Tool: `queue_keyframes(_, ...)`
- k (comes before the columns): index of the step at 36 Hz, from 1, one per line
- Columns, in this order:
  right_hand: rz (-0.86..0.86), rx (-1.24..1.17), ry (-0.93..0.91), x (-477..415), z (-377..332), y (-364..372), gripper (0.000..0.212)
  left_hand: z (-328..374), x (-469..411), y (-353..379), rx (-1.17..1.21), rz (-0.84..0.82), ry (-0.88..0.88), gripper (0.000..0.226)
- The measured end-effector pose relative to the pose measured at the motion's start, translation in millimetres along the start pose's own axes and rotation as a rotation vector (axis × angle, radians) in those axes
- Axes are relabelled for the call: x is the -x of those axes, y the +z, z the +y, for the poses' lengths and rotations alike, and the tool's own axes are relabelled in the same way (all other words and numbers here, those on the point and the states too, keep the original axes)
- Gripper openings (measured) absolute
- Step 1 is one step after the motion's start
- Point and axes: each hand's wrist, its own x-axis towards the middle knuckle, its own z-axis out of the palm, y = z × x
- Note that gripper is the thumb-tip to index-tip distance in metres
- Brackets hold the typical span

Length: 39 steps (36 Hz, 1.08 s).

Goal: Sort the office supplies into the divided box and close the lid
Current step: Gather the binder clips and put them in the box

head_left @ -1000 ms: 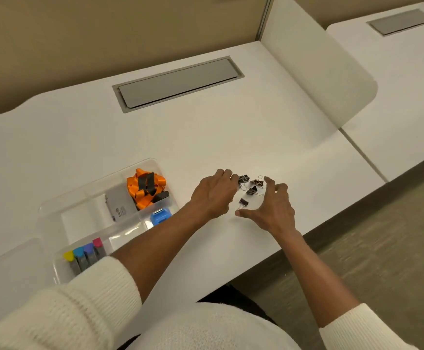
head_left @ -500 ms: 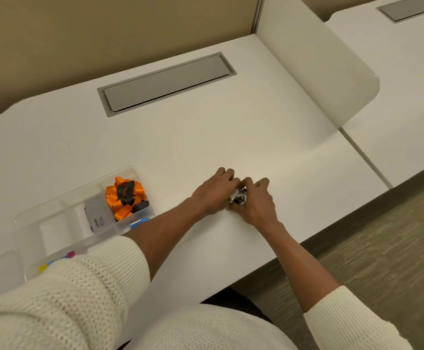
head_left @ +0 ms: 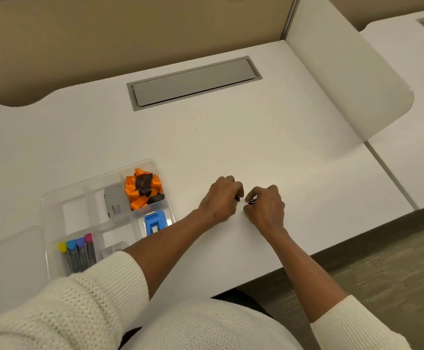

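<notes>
Both hands rest curled on the white desk (head_left: 256,137), the left hand (head_left: 222,198) and right hand (head_left: 266,207) each closed around small dark binder clips (head_left: 252,201) peeking between them; the divided box (head_left: 54,198) sits open, left of the left hand.

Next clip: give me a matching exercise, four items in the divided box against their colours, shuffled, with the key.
Items:
1. Clips in the far right compartment
2. Flat packet next to them
3. Stapler-like item in the compartment in front of the clips
4. Cap furthest left in the row of tubes

Colours:
A. yellow
B. grey
C. orange and black
D. blue

Pairs: 1-C, 2-B, 3-D, 4-A
</notes>
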Motion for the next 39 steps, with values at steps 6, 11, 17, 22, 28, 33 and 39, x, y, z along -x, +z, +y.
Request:
queue_keyframes(6, -0.029, -0.1, -0.008, -6, -2, -12, 0.023, -5, 11, -6, 0.037, 0.038, -0.013, 0.023)
queue_keyframes(11, -0.076, -0.287, 0.044, -1, 9, -30, 0.025, -7, 19, -13, 0.06, 0.065, -0.005, 0.023)
queue_keyframes(17, -0.182, -0.122, -0.117, 1, 21, -30, 0.027, -11, 28, -16, 0.088, 0.066, -0.035, 0.023)
queue_keyframes(22, -0.192, 0.094, -0.271, 1, 23, -19, 0.039, -12, 36, -18, 0.076, 0.046, -0.043, 0.023)
queue_keyframes(28, -0.181, 0.25, -0.414, -4, 17, -14, 0.025, -11, 44, -25, 0.069, 0.026, -0.037, 0.022)
queue_keyframes(33, -0.234, 0.361, -0.471, -5, 7, -13, 0.025, -6, 51, -32, 0.068, 0.044, -0.027, 0.023)
queue_keyframes(39, -0.294, 0.42, -0.481, -9, -6, -12, 0.026, -13, 63, -38, 0.081, 0.08, -0.038, 0.022)
